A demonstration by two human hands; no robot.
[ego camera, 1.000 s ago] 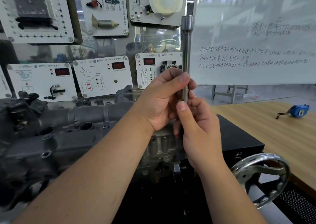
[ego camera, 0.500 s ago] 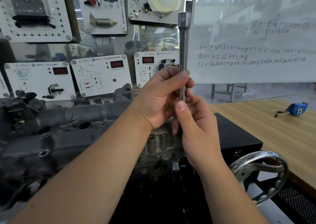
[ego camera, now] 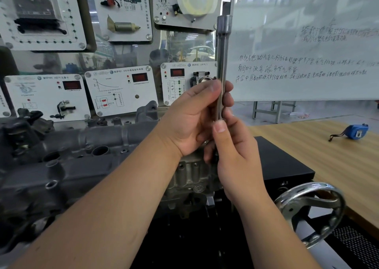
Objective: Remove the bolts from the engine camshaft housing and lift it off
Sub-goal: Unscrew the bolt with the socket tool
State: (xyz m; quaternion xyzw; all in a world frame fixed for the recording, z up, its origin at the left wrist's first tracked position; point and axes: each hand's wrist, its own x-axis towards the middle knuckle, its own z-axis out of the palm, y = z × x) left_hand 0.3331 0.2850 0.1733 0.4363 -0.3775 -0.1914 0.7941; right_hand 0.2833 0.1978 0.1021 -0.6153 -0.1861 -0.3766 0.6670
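A long steel extension bar (ego camera: 222, 59) stands upright in the middle of the view, its socket end at the top. My left hand (ego camera: 192, 118) grips the bar's middle, fingers curled round it. Just below, my right hand (ego camera: 231, 155) holds the lower part of the bar, thumb pressed along the shaft. The bar's lower end is hidden behind my hands. The dark grey camshaft housing (ego camera: 67, 157) lies on the engine at the left, with open round bores along its top. Whether the bar sits on a bolt cannot be seen.
A chrome handwheel (ego camera: 311, 209) juts out at the lower right beside a black box (ego camera: 287, 166). A blue tape measure (ego camera: 355, 131) lies on the wooden table (ego camera: 338, 166). Sensor display panels (ego camera: 121, 90) and a whiteboard (ego camera: 307, 42) stand behind the engine.
Both hands keep their grip on the bar. The view has shifted slightly; the bar and hands stay in nearly the same place.
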